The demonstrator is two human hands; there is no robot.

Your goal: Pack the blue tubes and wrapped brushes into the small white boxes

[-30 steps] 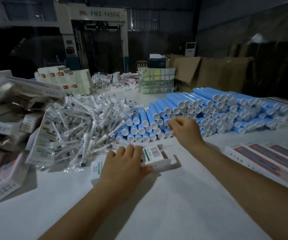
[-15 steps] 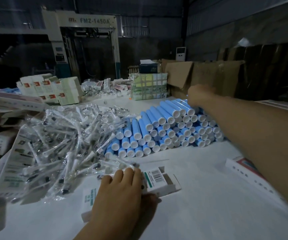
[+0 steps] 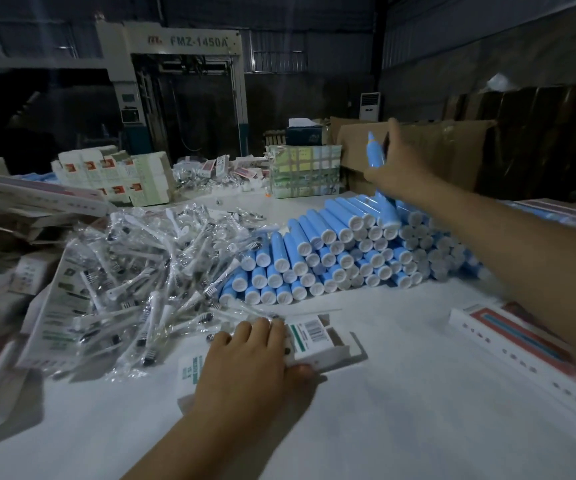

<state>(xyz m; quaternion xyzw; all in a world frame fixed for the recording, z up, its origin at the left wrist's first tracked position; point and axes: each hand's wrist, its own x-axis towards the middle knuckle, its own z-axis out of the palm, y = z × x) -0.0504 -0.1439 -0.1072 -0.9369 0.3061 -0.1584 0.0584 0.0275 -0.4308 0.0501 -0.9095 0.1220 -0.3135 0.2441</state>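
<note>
A small white box [image 3: 317,344] with a barcode lies open on the white table, pinned flat under my left hand [image 3: 252,368]. Behind it is a stack of blue tubes [image 3: 342,251] with white caps. To its left spreads a heap of wrapped brushes [image 3: 141,271] in clear plastic. My right hand [image 3: 397,161] is raised above the far end of the stack, shut on one blue tube [image 3: 374,152] that points upward.
Flat printed cartons [image 3: 508,341] lie at the right under my forearm. Piles of folded boxes [image 3: 2,268] crowd the left edge. Stacked white boxes [image 3: 113,174], a taped bundle [image 3: 303,171] and brown cardboard [image 3: 418,150] stand at the back.
My right hand left the near end of the tube stack, reached to its far end and lifted one blue tube into the air. My left hand stayed on the box.
</note>
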